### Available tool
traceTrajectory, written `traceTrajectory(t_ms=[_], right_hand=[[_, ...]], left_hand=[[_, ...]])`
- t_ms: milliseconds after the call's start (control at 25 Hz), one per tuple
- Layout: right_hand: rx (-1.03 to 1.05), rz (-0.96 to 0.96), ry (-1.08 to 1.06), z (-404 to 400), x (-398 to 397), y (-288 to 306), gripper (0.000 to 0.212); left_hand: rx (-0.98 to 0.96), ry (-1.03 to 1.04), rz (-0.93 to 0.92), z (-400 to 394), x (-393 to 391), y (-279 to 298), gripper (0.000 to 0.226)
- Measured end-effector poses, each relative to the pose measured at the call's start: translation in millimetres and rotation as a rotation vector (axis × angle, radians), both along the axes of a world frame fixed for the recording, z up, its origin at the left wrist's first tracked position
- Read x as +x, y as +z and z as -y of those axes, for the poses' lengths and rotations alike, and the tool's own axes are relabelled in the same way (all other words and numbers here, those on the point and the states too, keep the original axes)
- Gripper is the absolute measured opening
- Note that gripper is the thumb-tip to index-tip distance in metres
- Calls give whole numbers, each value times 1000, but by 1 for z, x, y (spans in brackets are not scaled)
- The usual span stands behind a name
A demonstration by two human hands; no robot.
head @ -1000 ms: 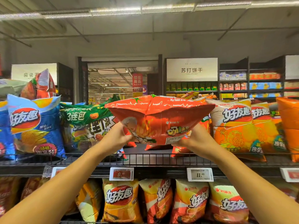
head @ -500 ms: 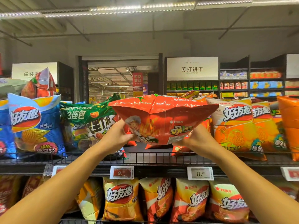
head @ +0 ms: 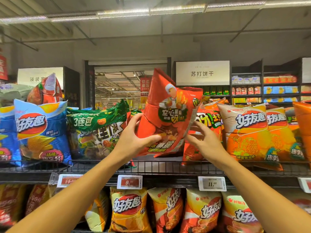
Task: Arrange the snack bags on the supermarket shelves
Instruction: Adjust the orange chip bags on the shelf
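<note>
One red snack bag turned upright; right hand released, left hand holds.

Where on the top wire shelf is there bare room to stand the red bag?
Bare shelf shows under and behind the glossy red snack bag, between the green multipack bag and the red-orange bags by the right hand. The left hand grips the bag. Blue chip bags and orange bags crowd both sides.

Ceiling: grey, exposed pipes, long fluorescent light strip.
Back wall: plain grey, wide doorway into another aisle.
Sign: white aisle sign with dark lettering.
Far shelving: dark units, stocked.
</note>
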State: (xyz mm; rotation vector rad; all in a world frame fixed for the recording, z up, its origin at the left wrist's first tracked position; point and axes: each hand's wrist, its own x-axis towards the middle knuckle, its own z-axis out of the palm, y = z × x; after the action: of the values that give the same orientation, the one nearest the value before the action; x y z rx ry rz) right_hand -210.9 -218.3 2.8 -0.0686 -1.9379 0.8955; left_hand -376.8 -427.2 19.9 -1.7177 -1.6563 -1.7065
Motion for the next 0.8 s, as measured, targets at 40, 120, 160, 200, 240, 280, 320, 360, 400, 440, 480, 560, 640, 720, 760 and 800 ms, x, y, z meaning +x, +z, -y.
traceTrajectory(t_ms=[40,120,160,200,240,280,320,360,400,440,480,560,640,720,760,800], right_hand=[[-47,-16,8,3,-3,0,41],[-180,-35,96,11,-6,3,28],[-247,-21,154,17,-7,5,29],[-286,2,205,23,-6,8,30],[-294,20,241,28,-5,10,30],[-289,27,264,31,-5,11,32],[-284,20,275,32,-4,11,36],[-292,1,276,32,-4,10,42],[-299,-18,276,30,-5,10,47],[-302,-25,280,29,-5,9,51],[-296,-21,273,29,-6,8,55],[-294,-13,238,29,-5,8,54],[-323,-37,245,29,-2,10,44],[-359,-42,308,26,5,12,50],[-386,-39,342,21,7,11,68],[-412,-34,373,18,10,10,89]], left_hand=[[23,22,20,-3,5,0,89],[57,50,70,-9,14,0,87],[70,58,94,-12,19,0,87],[74,68,111,-15,23,1,90],[65,78,124,-18,26,1,95],[49,86,132,-20,28,2,101],[32,92,139,-22,29,2,106],[20,100,147,-22,30,2,109],[13,108,150,-22,31,3,111],[5,117,149,-22,32,3,113],[-2,123,148,-21,32,2,113],[-16,106,156,-20,34,0,109],[-4,37,181,-18,32,1,88],[38,-57,264,-13,27,6,52],[48,-99,329,-11,23,10,36],[32,-138,386,-8,20,14,28]])
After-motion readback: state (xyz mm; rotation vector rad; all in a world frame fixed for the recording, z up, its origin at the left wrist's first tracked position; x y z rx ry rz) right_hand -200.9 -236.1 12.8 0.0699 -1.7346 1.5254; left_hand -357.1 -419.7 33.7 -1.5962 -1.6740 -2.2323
